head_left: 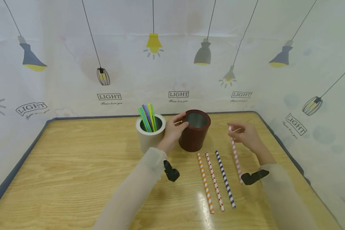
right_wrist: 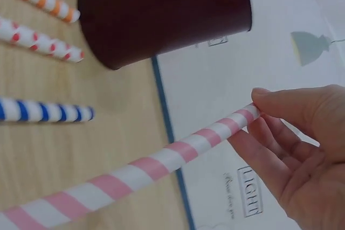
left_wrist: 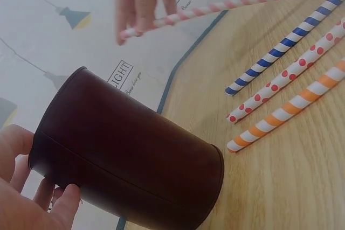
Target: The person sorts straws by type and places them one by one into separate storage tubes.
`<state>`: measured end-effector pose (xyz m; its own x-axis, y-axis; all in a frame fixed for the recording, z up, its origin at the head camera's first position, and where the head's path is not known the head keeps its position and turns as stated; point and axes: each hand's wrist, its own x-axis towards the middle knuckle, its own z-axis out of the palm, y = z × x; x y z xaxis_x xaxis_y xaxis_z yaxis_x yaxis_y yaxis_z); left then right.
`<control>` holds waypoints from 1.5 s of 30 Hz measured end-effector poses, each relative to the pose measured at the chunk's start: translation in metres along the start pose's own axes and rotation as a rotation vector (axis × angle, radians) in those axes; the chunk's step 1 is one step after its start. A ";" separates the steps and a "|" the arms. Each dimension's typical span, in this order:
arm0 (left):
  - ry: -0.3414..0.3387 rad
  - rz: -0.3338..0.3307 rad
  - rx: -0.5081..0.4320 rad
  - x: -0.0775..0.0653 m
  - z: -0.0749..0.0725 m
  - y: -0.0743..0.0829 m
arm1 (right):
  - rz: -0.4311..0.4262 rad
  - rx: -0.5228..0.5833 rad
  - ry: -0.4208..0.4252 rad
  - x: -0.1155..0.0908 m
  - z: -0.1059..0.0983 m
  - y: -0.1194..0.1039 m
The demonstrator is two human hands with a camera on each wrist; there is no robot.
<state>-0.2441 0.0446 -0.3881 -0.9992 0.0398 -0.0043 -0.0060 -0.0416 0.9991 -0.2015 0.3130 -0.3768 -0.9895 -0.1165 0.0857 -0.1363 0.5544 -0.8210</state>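
Note:
Beside the dark red cup (head_left: 193, 135), my left hand (head_left: 174, 129) holds its left side near the rim with thumb and fingers. The cup stands upright, and no straw shows inside it. My right hand (head_left: 245, 135) pinches the far end of a pink-and-white striped paper straw (right_wrist: 156, 166) between thumb and fingers. That end is raised off the table. Between the hands and nearer me lie three paper straws: orange-striped (head_left: 205, 183), red-dotted (head_left: 214, 182) and blue-striped (head_left: 225, 179).
Left of the dark red cup stands a white cup (head_left: 149, 142) with several colourful plastic straws (head_left: 148, 117) in it. The wooden table (head_left: 83, 166) ends at a printed cloth backdrop (head_left: 132, 64) behind and at the sides.

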 end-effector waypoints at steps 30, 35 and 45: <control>0.006 0.018 -0.028 -0.003 -0.002 -0.001 | -0.413 0.288 0.393 0.067 0.007 -0.152; 0.003 0.024 -0.029 -0.004 -0.002 -0.002 | -0.440 0.376 0.420 0.074 0.012 -0.161; -0.012 0.043 -0.033 -0.001 -0.001 -0.002 | -0.403 0.309 0.344 0.093 0.035 -0.137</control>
<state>-0.2433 0.0434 -0.3905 -0.9980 0.0491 0.0397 0.0359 -0.0767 0.9964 -0.2735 0.1969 -0.2758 -0.8288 0.0339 0.5586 -0.5339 0.2512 -0.8074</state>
